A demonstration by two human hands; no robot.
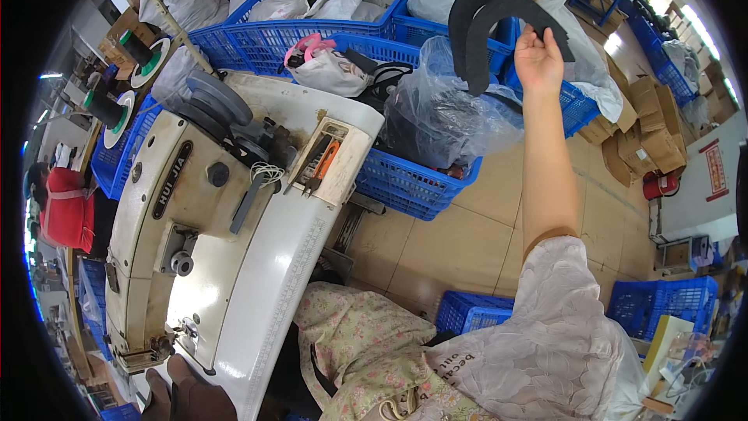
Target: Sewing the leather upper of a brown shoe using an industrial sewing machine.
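**Right hand (pixel 539 62) holds dark crescent-shaped pieces (pixel 470 43) out at the upper right**

We see the pieces in the upper right-centre of the frame, overlapping like flat curved bands. The fingers (pixel 550 40) of the right hand are closed on their right end, the thumb side turned toward the left of the frame. From this grip the curve arches up and leftward, then drops to a free end left of the wrist, so its long axis bends round rather than running straight. Most of the material lies to the left of the fingers, and the right hand is plainly the nearer one.

The sewing machine (pixel 148 257) stands well apart at the lower left, on a white tabletop (pixel 269 304). By its lower end we make out a brown glove-like shape (pixel 195 398); we cannot tell whether this is the left hand, nor what its fingers are doing.

Below and left of the pieces, a clear plastic bag (pixel 444 121) bulges from a blue crate (pixel 421 191). An orange-handled tool (pixel 329 160) rests in a tray (pixel 343 140) on the tabletop, and green thread spools (pixel 105 107) stand at the upper left.
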